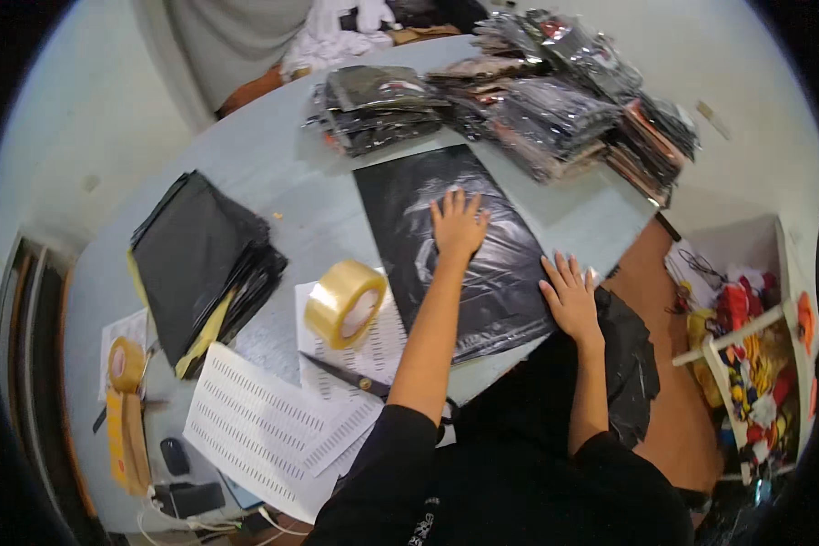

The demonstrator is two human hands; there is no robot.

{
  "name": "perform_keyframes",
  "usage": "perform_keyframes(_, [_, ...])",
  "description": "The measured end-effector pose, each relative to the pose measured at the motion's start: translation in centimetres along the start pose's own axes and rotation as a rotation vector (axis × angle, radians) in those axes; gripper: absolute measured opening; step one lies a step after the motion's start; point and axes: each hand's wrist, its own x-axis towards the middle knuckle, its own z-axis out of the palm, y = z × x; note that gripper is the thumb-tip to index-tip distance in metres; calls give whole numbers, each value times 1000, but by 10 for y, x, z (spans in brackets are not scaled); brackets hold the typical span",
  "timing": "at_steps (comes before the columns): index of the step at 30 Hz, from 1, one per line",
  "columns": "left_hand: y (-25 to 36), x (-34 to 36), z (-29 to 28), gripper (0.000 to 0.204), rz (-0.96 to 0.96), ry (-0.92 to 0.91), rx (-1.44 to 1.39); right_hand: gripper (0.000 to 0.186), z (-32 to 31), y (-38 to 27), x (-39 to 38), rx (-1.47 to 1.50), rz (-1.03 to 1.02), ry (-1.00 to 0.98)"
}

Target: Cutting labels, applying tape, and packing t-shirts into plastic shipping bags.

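Note:
A large black plastic mailing bag (pixel 400 196) lies flat on the table in front of me, its shiny surface bulging in the middle over something inside. My left hand (pixel 460 226) rests on the upper middle of the bag, palm down with fingers spread. At the bag's right edge, by the table's rim, my right hand (pixel 571 296) lies with its fingers stretched out. Neither hand grips anything. Left of the bag stands a big roll of clear tape (pixel 346 305). Black-handled scissors (pixel 359 379) lie partly under my left arm, on printed sheets (pixel 255 428).
A stack of black bags (pixel 200 264) sits at the left. Piles of clear-wrapped folded garments (pixel 555 118) cover the far side. A tape dispenser (pixel 127 409), a mouse (pixel 175 456) and cables are at lower left. A shelf of colourful yarn-like items (pixel 755 364) stands right.

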Motion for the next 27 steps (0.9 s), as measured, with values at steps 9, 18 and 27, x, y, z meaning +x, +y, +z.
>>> perform_keyframes(9, [2,-3,-3,52,-22,-78,78,49,2,18,-5,59,43,19])
perform_keyframes(18, [4,-2,1,52,-18,-63,120,30,-19,-83,-57,405,-482,28])
perform_keyframes(27, [3,-4,2,53,5,-7,130,32,-19,-54,-63,584,-420,45])
